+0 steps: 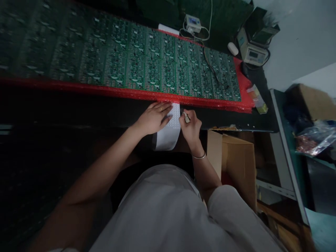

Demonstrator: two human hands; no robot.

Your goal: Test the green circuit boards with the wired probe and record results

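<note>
My left hand (154,118) lies flat with its fingers stretched over a white strip of printed paper (175,118), which hangs over the table's front edge and curls below it. Right of the strip, my right hand (191,125) is closed round a small pale tool (186,118); its tip is too dark to make out. Beyond both hands, rows of green circuit boards (153,63) rest on red bubble wrap (126,92).
An open cardboard box (238,161) stands below the table edge at right. Behind the boards are a small white device (193,23) with a cable and a white roll (168,29). A boxy instrument (253,52) sits at the back right, near a plastic packet (257,99).
</note>
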